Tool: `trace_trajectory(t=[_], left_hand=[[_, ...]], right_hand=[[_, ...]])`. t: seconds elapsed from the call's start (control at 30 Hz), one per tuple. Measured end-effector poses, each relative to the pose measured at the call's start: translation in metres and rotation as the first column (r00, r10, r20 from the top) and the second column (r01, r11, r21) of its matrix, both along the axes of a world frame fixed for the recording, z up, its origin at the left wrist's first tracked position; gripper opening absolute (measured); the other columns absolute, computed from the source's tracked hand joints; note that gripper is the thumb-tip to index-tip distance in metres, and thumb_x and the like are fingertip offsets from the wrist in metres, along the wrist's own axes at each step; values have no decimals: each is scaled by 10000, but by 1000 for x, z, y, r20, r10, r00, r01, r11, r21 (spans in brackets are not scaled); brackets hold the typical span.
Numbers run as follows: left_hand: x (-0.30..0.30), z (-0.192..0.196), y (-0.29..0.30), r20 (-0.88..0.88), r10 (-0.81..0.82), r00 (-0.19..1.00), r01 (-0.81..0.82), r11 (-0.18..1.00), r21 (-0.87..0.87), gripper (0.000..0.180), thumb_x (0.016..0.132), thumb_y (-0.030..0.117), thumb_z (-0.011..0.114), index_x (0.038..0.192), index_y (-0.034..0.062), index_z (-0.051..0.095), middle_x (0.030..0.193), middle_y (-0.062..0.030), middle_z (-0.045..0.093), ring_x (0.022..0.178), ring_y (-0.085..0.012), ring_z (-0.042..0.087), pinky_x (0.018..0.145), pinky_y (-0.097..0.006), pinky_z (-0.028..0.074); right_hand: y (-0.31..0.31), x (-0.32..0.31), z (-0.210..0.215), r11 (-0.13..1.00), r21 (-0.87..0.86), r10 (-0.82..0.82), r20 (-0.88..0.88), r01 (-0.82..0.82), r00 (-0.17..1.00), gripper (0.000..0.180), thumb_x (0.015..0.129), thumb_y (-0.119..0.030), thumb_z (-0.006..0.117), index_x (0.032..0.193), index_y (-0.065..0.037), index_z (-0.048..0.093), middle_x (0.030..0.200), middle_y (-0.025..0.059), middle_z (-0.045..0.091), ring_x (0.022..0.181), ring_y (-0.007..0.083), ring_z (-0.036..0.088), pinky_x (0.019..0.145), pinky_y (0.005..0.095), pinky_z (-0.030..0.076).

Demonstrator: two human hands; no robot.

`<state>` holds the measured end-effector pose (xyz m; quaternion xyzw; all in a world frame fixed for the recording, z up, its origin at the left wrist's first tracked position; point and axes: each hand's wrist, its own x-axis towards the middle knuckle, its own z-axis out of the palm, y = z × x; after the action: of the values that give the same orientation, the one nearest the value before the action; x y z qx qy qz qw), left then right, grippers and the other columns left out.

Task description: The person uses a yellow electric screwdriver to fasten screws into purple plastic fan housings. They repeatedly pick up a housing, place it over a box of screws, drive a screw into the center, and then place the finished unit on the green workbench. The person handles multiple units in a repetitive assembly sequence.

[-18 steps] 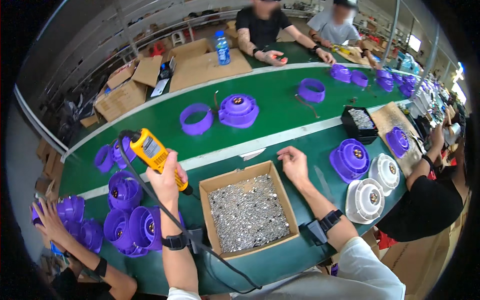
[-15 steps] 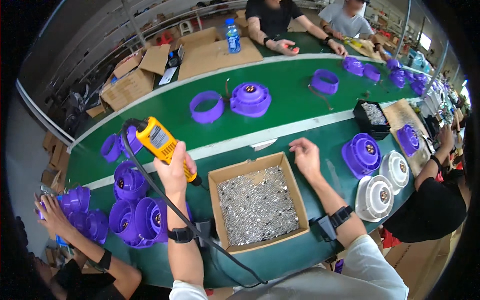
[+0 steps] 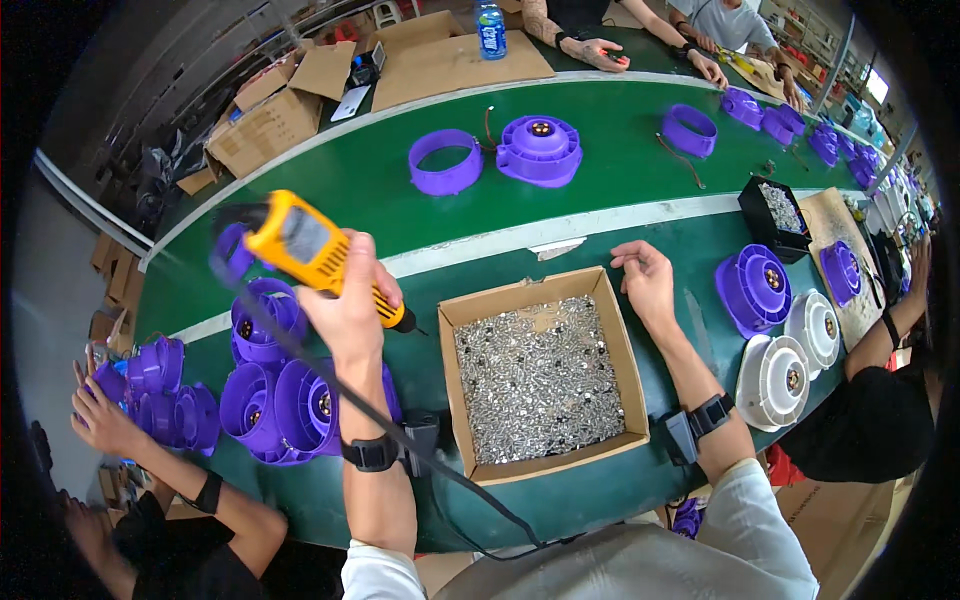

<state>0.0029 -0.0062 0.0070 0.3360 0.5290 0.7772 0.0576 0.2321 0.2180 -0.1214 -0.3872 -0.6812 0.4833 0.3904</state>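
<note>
My left hand is wrapped round a yellow electric screwdriver, whose black tip points right, toward an open cardboard box. The box holds a heap of small silvery metal pieces that look like screws. Just past the box's far right corner is my right hand, its fingers curled inward; what they hold, if anything, is hidden. Left of the box and below the screwdriver stand several purple round housings. A dark cable runs from the screwdriver across my left forearm.
On the green belt sit a purple ring and a purple housing. To the right are another purple housing, white housings and a black bin. Co-workers' arms show at both sides and across the belt.
The whole view has shifted, with the box and belt appearing further right. My left hand still grips the screwdriver, now tilted a little flatter. My right hand's fingers have stretched slightly.
</note>
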Motion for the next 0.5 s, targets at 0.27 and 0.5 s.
trace_trajectory(t=[0.27,0.5], left_hand=[[19,78,-60,-340,-10,940,118,947,299,290,957,262,456,1085,2,452,609,-78,510,476,-168,473,467,-312,420],[26,83,-103,-495,97,864,161,877,452,420,852,379,560,1045,31,426,635,-35,432,542,-139,434,542,-274,357]], right_hand=[[-5,28,48,999,-6,34,-151,-36,988,213,881,-6,463,1032,8,612,832,62,647,556,65,520,484,194,417],[-20,-9,191,837,480,225,135,-263,965,185,913,-84,508,1031,4,619,845,78,658,670,117,596,571,233,459]])
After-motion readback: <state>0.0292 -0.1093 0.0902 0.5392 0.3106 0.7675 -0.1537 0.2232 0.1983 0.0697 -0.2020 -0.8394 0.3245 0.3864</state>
